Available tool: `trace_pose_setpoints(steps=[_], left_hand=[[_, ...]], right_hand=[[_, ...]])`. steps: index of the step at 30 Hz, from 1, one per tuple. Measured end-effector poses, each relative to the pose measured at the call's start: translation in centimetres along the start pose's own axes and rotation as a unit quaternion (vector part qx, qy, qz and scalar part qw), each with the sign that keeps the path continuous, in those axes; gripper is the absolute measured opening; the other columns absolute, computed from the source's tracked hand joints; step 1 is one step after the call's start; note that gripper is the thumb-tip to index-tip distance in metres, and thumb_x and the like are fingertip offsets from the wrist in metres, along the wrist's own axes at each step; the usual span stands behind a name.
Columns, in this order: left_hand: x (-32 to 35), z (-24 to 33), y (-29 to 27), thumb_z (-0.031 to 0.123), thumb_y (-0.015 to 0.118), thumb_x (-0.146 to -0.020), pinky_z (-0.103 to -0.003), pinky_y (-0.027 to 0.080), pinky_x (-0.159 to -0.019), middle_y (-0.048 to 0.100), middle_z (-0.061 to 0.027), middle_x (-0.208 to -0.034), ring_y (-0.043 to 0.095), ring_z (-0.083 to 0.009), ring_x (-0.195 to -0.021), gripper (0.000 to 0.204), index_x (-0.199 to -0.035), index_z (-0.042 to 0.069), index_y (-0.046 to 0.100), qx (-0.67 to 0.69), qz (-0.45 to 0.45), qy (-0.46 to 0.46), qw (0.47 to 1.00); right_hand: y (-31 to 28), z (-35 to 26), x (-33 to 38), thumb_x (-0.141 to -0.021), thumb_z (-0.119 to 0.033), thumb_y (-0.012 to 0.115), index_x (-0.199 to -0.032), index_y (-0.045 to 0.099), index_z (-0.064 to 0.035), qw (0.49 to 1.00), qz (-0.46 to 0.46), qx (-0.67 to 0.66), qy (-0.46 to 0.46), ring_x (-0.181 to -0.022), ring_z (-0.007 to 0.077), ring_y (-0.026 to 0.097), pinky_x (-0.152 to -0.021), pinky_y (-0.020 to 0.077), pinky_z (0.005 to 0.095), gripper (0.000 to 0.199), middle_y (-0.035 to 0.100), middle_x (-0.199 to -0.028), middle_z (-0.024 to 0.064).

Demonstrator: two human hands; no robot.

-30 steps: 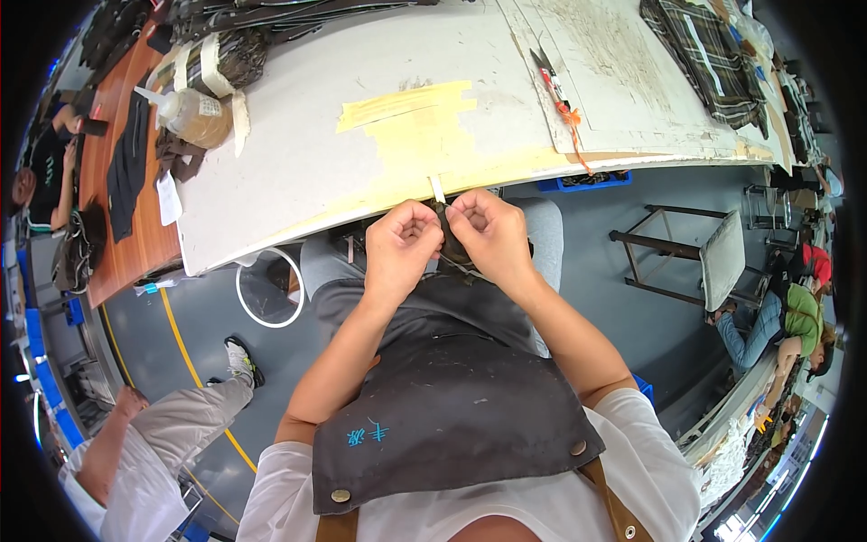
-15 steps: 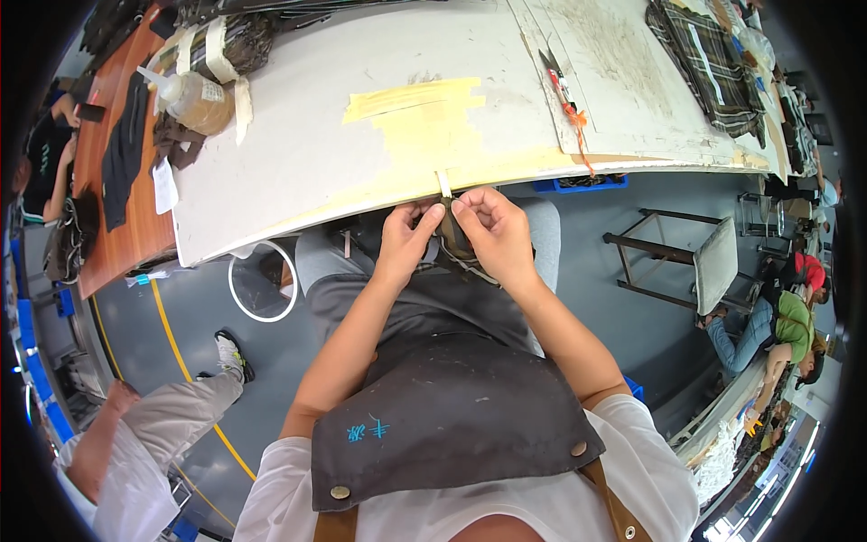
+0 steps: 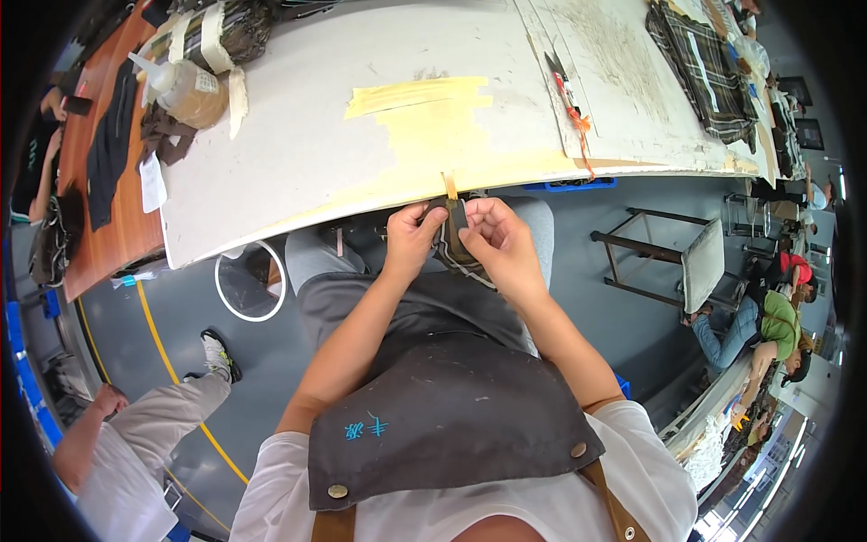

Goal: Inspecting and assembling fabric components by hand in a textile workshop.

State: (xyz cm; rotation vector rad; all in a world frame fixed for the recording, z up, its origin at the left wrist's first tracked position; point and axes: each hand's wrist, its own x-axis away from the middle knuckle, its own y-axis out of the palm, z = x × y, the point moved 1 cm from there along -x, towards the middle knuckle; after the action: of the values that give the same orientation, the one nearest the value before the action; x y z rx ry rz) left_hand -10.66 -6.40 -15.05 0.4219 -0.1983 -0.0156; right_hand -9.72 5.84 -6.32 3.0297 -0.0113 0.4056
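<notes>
My left hand (image 3: 412, 237) and my right hand (image 3: 502, 242) are close together over my lap, just below the near edge of the table. Between them they pinch a dark olive piece of fabric (image 3: 445, 246), with pale lines running along it. The left thumb presses on its left side, while the right thumb and fingers grip its upper right part. A narrow tan strip (image 3: 451, 187) sticks up from the table edge right above the fabric; whether the two are joined I cannot tell. The fabric's lower part hangs in my lap, partly hidden by my hands.
Scissors with red handles and an orange cord (image 3: 569, 101) lie on the white tabletop (image 3: 298, 154). A spouted bottle (image 3: 191, 93) stands at the left, folded plaid fabric (image 3: 700, 77) at the right. Below are a white-rimmed bin (image 3: 283, 282), a stool (image 3: 700, 262) and a walking person (image 3: 167, 425).
My right hand has shifted slightly on the fabric, its thumb now lower. The strip above now looks tan rather than white. The whole view has shifted a little; the person at left has moved.
</notes>
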Motion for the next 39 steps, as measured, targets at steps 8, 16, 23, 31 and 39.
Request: trace_pose_setpoints(steps=[8,16,23,31,39], left_hand=[[-0.1,-0.3,-0.3,0.014,0.062,-0.085,-0.018,0.036,-0.053,0.055,0.0059,-0.069,0.041,-0.001,-0.061,0.017,-0.088,-0.003,0.063,-0.048,-0.007,-0.012,0.999],[-0.3,-0.3,0.0,0.015,0.062,-0.085,-0.019,0.035,-0.052,0.053,0.0066,-0.066,0.04,-0.0014,-0.06,0.018,-0.084,-0.003,0.063,-0.072,0.014,0.011,0.997],[0.5,1.7,0.0,0.012,0.063,-0.084,-0.019,0.041,-0.06,0.058,0.0026,-0.076,0.049,-0.0029,-0.068,0.015,-0.088,-0.002,0.062,-0.094,-0.004,-0.017,0.995],[6.7,6.4,-1.5,0.003,0.071,-0.068,-0.028,0.042,-0.058,0.054,-0.0093,-0.071,0.053,-0.0231,-0.064,0.016,-0.073,-0.001,0.056,-0.418,0.003,0.234,0.878],[12.5,11.1,-0.7,-0.001,0.064,-0.076,-0.024,0.037,-0.091,0.05,-0.0041,-0.122,0.047,-0.0119,-0.109,0.053,-0.126,-0.001,0.044,0.017,-0.173,-0.146,0.974]], right_hand=[[0.7,0.6,-1.4,-0.084,-0.008,0.06,-0.082,0.055,0.0004,0.998,0.04,0.045,0.0,-0.06,0.0005,0.047,-0.054,0.0391,0.0168,0.01,0.056,-0.07,-0.0014],[0.5,0.7,-1.1,-0.087,-0.011,0.059,-0.085,0.055,-0.0008,0.999,0.023,-0.034,0.02,-0.067,0.001,0.047,-0.061,0.0394,0.0172,0.011,0.057,-0.075,-0.0018],[-0.4,-0.4,1.1,-0.081,-0.005,0.063,-0.089,0.055,-0.0024,0.992,-0.047,-0.069,0.095,-0.069,0.0014,0.047,-0.062,0.0388,0.0172,0.012,0.053,-0.076,-0.0046],[-2.9,0.0,7.0,-0.073,0.001,0.065,-0.08,0.055,0.0005,0.975,-0.085,0.204,-0.015,-0.057,0.0042,0.04,-0.051,0.0345,0.0203,0.012,0.046,-0.065,-0.0026],[-2.4,-4.9,9.1,-0.068,0.007,0.063,-0.083,0.059,-0.0003,0.943,-0.149,0.253,-0.155,-0.062,0.0099,0.048,-0.055,0.0405,0.0229,0.017,0.053,-0.071,0.0021]])
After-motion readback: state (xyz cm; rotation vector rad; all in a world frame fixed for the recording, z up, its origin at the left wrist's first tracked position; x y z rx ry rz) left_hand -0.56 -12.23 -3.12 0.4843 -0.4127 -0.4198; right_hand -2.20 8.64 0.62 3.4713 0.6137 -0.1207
